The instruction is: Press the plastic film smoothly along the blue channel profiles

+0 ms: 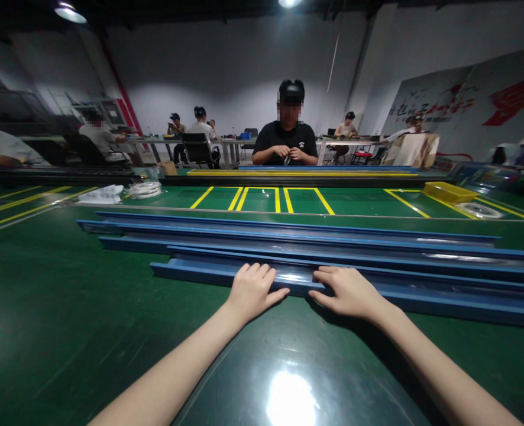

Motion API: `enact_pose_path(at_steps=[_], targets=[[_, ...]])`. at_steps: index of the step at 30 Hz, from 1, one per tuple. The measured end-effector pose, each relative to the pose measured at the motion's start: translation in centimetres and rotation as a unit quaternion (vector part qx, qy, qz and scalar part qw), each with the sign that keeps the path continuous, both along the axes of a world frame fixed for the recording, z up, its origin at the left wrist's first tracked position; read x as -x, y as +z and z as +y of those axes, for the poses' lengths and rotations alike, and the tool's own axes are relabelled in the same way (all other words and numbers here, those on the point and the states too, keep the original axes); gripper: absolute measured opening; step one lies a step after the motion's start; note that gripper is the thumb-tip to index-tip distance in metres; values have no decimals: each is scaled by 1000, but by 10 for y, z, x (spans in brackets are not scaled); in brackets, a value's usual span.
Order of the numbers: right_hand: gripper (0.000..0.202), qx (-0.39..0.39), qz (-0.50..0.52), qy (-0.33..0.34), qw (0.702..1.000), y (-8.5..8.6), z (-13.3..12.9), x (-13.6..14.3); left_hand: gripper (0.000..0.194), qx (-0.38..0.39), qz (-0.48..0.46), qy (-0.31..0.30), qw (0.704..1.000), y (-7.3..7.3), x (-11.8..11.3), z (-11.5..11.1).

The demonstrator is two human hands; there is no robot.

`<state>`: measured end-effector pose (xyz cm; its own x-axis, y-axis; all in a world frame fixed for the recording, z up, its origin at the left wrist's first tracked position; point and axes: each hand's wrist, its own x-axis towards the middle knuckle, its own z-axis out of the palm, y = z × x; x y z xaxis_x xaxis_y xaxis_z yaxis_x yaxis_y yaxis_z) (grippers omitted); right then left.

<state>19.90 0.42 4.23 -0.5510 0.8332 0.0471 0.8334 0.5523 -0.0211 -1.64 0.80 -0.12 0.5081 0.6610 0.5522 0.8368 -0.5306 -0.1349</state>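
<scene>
Several long blue U-shaped channels (244, 226) lie side by side across the green table, open side up, with a shiny lining inside. The nearest blue channel (193, 271) is held by both hands. My left hand (252, 291) hooks its fingers over the front wall, with the thumb along the outer face. A short gap to the right, my right hand (347, 290) grips the same wall, fingers inside and thumb in front. Fingertips of both hands are partly hidden inside the channel. Its right end runs out of view.
Behind the channels, the green table (262, 201) has yellow tape lines. A yellow tray (449, 192) and a coil (479, 210) are at right, another coil (144, 189) at left. A person in black (286, 142) sits opposite behind further long strips (306, 173).
</scene>
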Motion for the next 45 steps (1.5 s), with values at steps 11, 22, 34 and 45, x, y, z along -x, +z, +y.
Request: enact_pose_path(at_steps=[11,22,34,45], targets=[[31,5,-3,-5,1000,1,-1,1,38,-1,-4,-4,1000,0,0,0],[32,3,-7,-4,1000,0,0,0,37,6,-3,-7,1000,0,0,0],[31,0,-7,0,1000,0,0,0,37,4,5,-4,1000,2,0,0],[32,-11,-3,6,1000,-2,0,-1,38,7,6,-1,1000,0,0,0]])
